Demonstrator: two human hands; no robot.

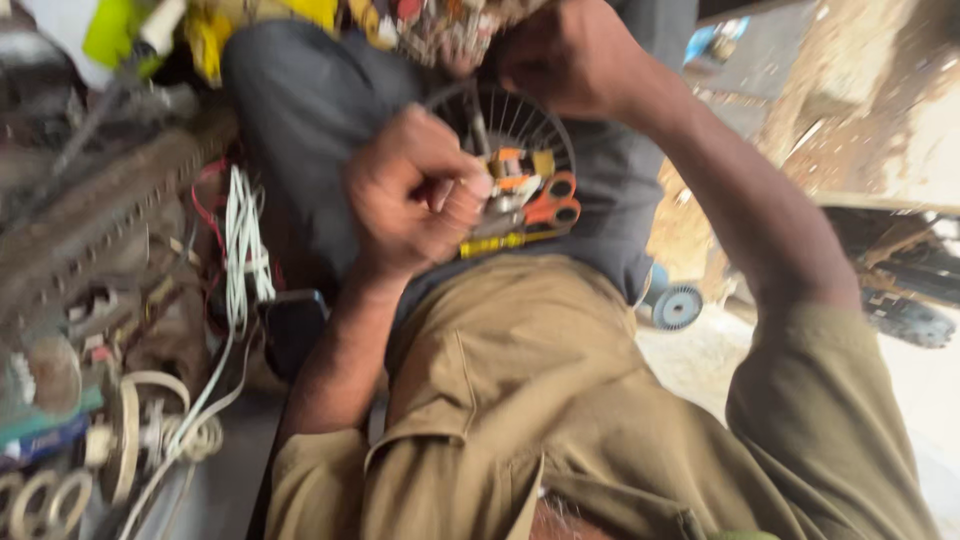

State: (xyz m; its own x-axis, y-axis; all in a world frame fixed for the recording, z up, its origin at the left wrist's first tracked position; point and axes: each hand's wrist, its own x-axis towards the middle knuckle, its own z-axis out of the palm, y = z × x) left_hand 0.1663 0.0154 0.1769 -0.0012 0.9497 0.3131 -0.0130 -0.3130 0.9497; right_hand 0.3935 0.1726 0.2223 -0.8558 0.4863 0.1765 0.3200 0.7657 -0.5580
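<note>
The left hand is closed in a fist just beside a round black wire fan guard, while the right hand grips the guard's upper rim. Orange-handled scissors and small tools lie in the guard, which rests on a dark-trousered lap. White cables hang at the left among blurred clutter.

Both arms reach forward, sleeves olive-tan, forearms bare. Left hand curled into a loose fist, knuckles up, thumb pressed against the bent fingers, wrist bent slightly. Right hand higher and farther out, fingers folded down in a grip, back of the hand facing up. Right forearm runs long and diagonal. Hands near each other, not touching. Picture blurred.
</note>
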